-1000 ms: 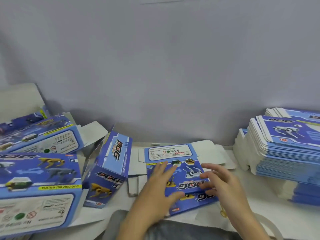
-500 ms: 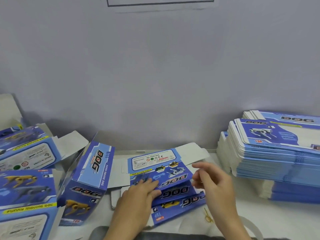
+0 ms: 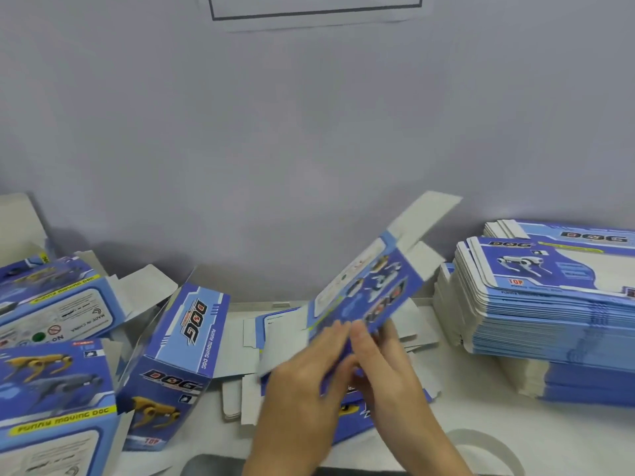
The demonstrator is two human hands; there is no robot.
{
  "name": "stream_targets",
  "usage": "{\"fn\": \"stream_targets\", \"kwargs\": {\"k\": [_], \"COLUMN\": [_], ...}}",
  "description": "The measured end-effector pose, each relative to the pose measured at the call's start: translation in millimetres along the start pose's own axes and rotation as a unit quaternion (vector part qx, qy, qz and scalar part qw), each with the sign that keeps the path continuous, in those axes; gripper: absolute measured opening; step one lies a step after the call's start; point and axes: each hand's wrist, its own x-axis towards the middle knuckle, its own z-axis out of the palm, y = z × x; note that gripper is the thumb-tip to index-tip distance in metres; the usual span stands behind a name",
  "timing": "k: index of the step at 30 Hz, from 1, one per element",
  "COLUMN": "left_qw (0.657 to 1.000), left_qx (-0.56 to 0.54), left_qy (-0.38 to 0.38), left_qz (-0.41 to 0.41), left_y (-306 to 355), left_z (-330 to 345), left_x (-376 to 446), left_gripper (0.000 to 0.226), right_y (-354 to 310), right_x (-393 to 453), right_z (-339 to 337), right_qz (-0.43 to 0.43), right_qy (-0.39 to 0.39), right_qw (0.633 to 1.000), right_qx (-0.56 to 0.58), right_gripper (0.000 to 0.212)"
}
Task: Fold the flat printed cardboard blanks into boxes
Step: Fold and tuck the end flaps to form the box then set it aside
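One flat printed blank (image 3: 364, 290) is raised off the table, tilted with its far end up and to the right; its grey flaps (image 3: 426, 214) point toward the wall. Both hands hold its near edge at centre. The left hand (image 3: 305, 379) has its fingers curled onto that edge, the fingertips pressed close together against the blue printed face. The right hand (image 3: 385, 369) grips the same edge just beside the left, thumb on top; motion blur hides the exact lie of its other fingers.

Directly under the hands lie more flat blanks (image 3: 275, 338) – a loose, shallow pile on the white table (image 3: 515, 438), printed sides and grey undersides mixed. To the right, well apart from the hands, a tall stack of flat blanks (image 3: 549, 321) sits against the wall, a dog picture and the word "DOG" on its top sheet.

To the left stands a folded box (image 3: 175, 369), leaning, with its far flaps open. Further left lie more folded boxes (image 3: 51, 383) – one near, one behind it at the far left. A grey wall (image 3: 309, 149) closes the far side.
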Motion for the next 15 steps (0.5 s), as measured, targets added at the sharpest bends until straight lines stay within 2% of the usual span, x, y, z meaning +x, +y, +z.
{"fn": "stream_targets", "kwargs": {"k": [1,3,6,7,10,11,12,14,15], "left_qw": [0.999,0.997,0.998,0.996,0.982,0.975,0.971,0.966,0.962], "left_qx": [-0.020,-0.029,-0.060,-0.074,-0.116,-0.134,-0.149,-0.193,-0.229], "left_qy": [-0.048,-0.068,0.007,0.040,0.133,0.157,0.169,0.147,0.120], "left_qz": [0.005,0.023,-0.001,-0.015,-0.069,-0.078,-0.081,-0.084,-0.085], "left_y": [6,13,15,14,11,11,12,15,18], "left_z": [6,13,4,-2,-24,-31,-38,-45,-46], "left_x": [0,-1,3,5,12,13,15,16,17], "left_gripper": [0.045,0.049,0.023,0.022,0.036,0.044,0.054,0.075,0.080], "right_y": [-5,-11,-29,-36,-53,-59,-63,-68,-69], "right_x": [1,4,4,3,-2,-5,-8,-12,-12], "right_z": [1,-9,-32,-40,-68,-74,-80,-86,-83], "right_qz": [-0.009,-0.031,-0.068,-0.075,-0.077,-0.074,-0.070,-0.049,-0.041], "right_qy": [0.062,0.163,0.166,0.162,0.151,0.141,0.123,0.074,0.045], "right_qw": [0.998,0.986,0.983,0.983,0.985,0.987,0.989,0.995,0.998], "right_qx": [0.028,0.034,-0.024,-0.032,-0.041,-0.035,-0.035,-0.041,-0.035], "right_gripper": [0.039,0.023,0.023,0.022,0.013,0.020,0.038,0.071,0.076]}}
